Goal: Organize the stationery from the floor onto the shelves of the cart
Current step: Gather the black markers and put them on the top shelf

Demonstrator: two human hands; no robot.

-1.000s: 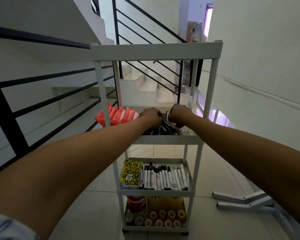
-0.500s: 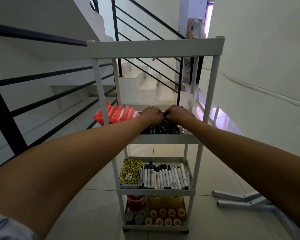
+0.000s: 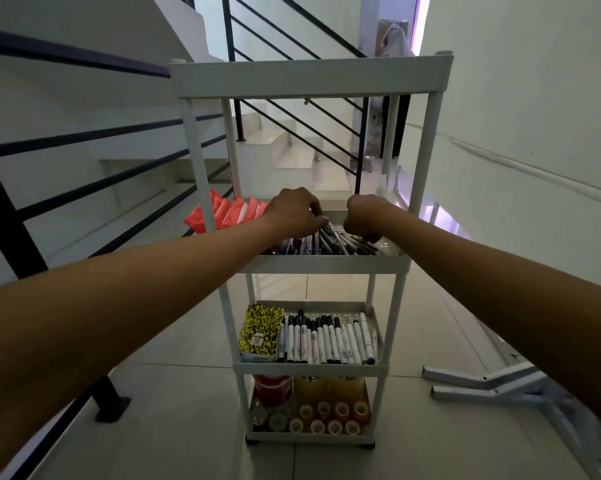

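White four-tier cart (image 3: 311,79) standing on the tiled floor (image 3: 174,393) of a stair landing. Both arms reaching into the second shelf (image 3: 321,264) from the top.

Left hand (image 3: 297,213) hovering palm-down over a pile of pens (image 3: 321,242), fingers curling down and touching the top of the pile; cannot tell if it is actually pinching one. Right hand (image 3: 363,214) sitting just beside it toward the shelf's right side, fingers curled in a fist-like shape with tips down among the pens; whether it is gripping a pen is hidden by the knuckles. The two hands are near each other but not touching.

Pens lying loose and crossed across the middle and right of that shelf. Orange-red packets (image 3: 229,213) standing in a row at the shelf's left end, poking past the left post.

Third shelf: yellow-and-black speckled notebook (image 3: 261,332) lying flat at the left edge, row of white markers (image 3: 328,337) with dark caps lying side by side filling the rest, touching one another.

Bottom shelf: red tape roll (image 3: 271,389) at back left, amber tape rolls (image 3: 328,415) lined up in rows toward the front and right.

Black stair railing (image 3: 84,188) running along the left. Folded metal stand legs (image 3: 493,386) lying on the floor to the right of the cart, well apart from it.
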